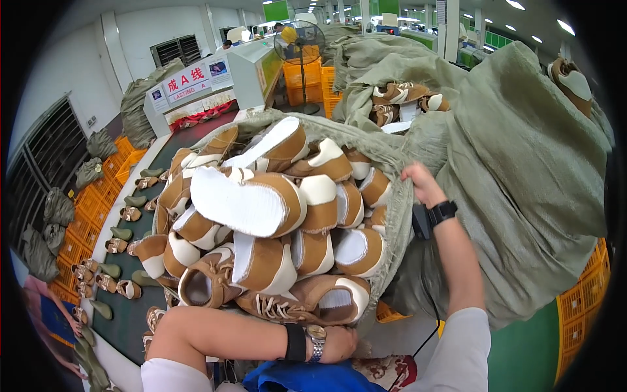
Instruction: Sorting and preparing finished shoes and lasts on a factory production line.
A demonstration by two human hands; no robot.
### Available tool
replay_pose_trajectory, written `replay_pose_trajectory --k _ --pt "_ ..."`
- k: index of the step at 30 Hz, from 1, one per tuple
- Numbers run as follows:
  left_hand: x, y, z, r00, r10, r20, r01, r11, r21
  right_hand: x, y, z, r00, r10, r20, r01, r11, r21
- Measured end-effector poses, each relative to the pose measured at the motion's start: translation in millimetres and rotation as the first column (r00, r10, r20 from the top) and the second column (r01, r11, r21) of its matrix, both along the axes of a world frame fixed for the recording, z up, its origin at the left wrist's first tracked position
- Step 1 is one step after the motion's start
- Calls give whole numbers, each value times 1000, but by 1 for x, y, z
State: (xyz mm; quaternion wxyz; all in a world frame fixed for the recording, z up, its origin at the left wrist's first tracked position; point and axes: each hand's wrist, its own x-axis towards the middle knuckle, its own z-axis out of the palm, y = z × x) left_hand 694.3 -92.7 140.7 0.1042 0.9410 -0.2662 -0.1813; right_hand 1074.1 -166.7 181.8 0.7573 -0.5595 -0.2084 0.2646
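An open grey-green woven sack (400, 196) in front of me is heaped with brown and white shoe uppers (320, 215), several with white undersides turned up. My right hand (423, 184) is closed on the sack's rim at its right side, with a black band on the wrist. Across the near side of the heap lies my left forearm, wearing a metal watch (317, 340) and a black band. At the sack's near edge, my left hand (341, 344) is curled shut on the sack's cloth, its fingertips mostly hidden. A pair of laced uppers rests just beyond it.
A dark green conveyor belt (140, 225) on the left carries uppers and green shoe lasts. Another full sack (522, 150) bulges at the right. Behind stand a fan (299, 44), orange crates (304, 85) and a white machine (196, 88). Another person's arm (55, 297) shows at lower left.
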Motion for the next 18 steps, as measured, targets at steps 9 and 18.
replay_pose_trajectory --k 9,18 --pt "14 20 43 890 -90 -446 -9 977 -215 -18 -7 -79 965 209 -160 -194 975 104" --pt "152 184 297 858 482 180 -472 876 -98 -3 -24 -47 994 8 112 13 983 -184"
